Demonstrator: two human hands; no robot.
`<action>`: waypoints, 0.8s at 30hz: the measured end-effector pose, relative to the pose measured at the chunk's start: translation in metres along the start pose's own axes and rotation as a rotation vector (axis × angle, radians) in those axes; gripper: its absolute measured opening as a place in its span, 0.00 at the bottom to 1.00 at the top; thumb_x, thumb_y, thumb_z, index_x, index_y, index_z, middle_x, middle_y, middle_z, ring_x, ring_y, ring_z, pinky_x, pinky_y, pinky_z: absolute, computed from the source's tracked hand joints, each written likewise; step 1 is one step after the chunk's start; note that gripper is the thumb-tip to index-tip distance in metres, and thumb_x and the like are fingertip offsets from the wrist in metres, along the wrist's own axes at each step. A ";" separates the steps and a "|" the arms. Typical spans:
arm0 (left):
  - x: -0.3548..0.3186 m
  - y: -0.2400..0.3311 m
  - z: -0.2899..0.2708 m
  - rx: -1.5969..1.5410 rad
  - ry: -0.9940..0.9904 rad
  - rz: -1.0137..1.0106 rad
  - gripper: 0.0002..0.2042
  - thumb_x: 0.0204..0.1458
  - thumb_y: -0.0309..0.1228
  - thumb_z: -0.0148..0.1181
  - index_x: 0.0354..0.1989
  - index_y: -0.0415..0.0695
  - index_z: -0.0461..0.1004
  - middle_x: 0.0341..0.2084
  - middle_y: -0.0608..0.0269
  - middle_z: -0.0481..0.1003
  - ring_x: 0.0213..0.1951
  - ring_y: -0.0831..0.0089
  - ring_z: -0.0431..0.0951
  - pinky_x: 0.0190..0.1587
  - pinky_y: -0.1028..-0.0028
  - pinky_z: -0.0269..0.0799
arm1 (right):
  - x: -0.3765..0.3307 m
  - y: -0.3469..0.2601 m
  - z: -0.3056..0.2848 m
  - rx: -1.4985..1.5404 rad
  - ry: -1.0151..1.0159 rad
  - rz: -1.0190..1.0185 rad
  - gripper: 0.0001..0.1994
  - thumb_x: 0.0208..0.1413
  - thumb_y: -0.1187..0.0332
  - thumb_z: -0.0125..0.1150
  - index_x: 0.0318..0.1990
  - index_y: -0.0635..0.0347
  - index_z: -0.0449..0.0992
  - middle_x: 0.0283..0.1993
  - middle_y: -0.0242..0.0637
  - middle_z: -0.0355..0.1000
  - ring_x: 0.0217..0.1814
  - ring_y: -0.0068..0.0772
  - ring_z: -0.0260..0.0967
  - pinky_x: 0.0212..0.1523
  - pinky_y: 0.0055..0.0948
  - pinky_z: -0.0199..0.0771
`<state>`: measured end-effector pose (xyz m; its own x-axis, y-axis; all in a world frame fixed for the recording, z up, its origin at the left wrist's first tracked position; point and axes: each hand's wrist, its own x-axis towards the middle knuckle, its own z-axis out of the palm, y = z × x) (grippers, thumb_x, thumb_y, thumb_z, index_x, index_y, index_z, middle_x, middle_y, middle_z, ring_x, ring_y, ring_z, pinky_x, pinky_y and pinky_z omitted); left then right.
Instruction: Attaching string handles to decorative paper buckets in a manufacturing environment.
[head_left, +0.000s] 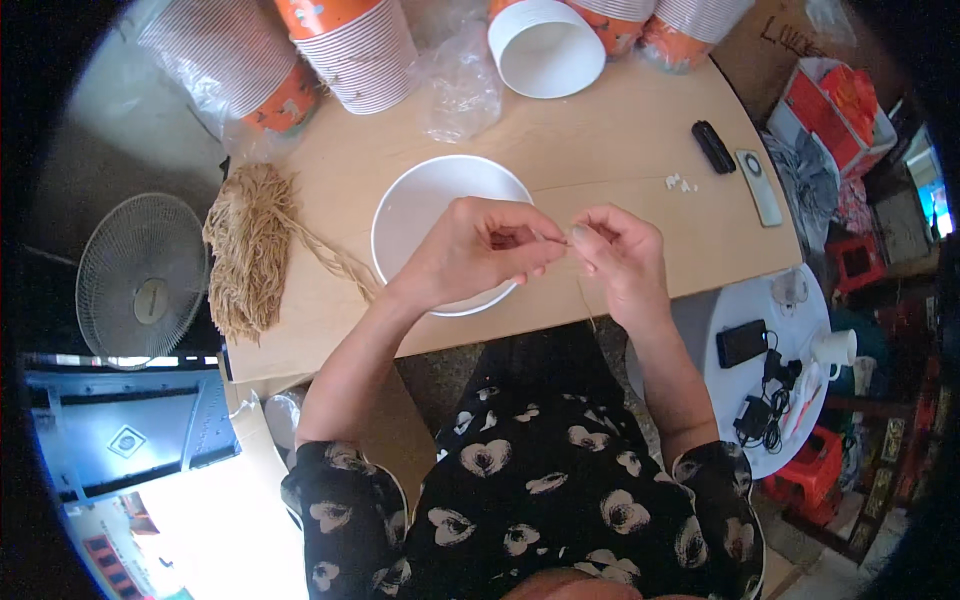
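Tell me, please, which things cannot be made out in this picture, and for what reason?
All in the head view:
Strand: too thin to follow where the left hand and right hand pinch it; they partly cover it.
Bowl: part of its inside is hidden by the left hand.
White bits: too small to identify.
Cup stack: its far end is cut off by the upper edge.

Left hand point(482, 248) beside right hand point(625, 262), both in pinches
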<state>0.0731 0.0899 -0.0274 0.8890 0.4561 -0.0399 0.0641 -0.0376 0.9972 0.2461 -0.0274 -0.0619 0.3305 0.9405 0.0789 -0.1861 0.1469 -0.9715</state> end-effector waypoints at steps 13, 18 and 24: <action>-0.035 -0.009 0.013 0.765 0.196 0.440 0.04 0.50 0.23 0.66 0.32 0.40 0.76 0.46 0.59 0.73 0.34 0.59 0.81 0.37 0.63 0.78 | -0.030 -0.019 -0.028 -0.099 -0.135 -0.004 0.04 0.46 0.82 0.61 0.26 0.65 0.74 0.25 0.26 0.69 0.26 0.15 0.61 0.27 0.17 0.57; -0.048 -0.008 0.003 0.843 0.114 0.503 0.05 0.51 0.23 0.65 0.36 0.41 0.77 0.52 0.60 0.74 0.38 0.61 0.83 0.40 0.65 0.81 | -0.041 -0.009 -0.043 0.058 -0.285 0.090 0.03 0.47 0.79 0.64 0.25 0.67 0.75 0.26 0.33 0.72 0.27 0.20 0.65 0.29 0.20 0.60; -0.086 0.007 -0.032 0.764 0.239 0.229 0.15 0.53 0.22 0.60 0.50 0.43 0.77 0.46 0.57 0.78 0.42 0.54 0.82 0.45 0.61 0.79 | -0.053 -0.034 -0.051 -0.057 -0.435 -0.030 0.03 0.50 0.76 0.66 0.29 0.68 0.80 0.25 0.36 0.75 0.22 0.21 0.66 0.23 0.22 0.60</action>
<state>-0.0174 0.0785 -0.0150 0.8027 0.5372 0.2591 0.2599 -0.7061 0.6587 0.2825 -0.0979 -0.0444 -0.0875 0.9793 0.1825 -0.1270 0.1708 -0.9771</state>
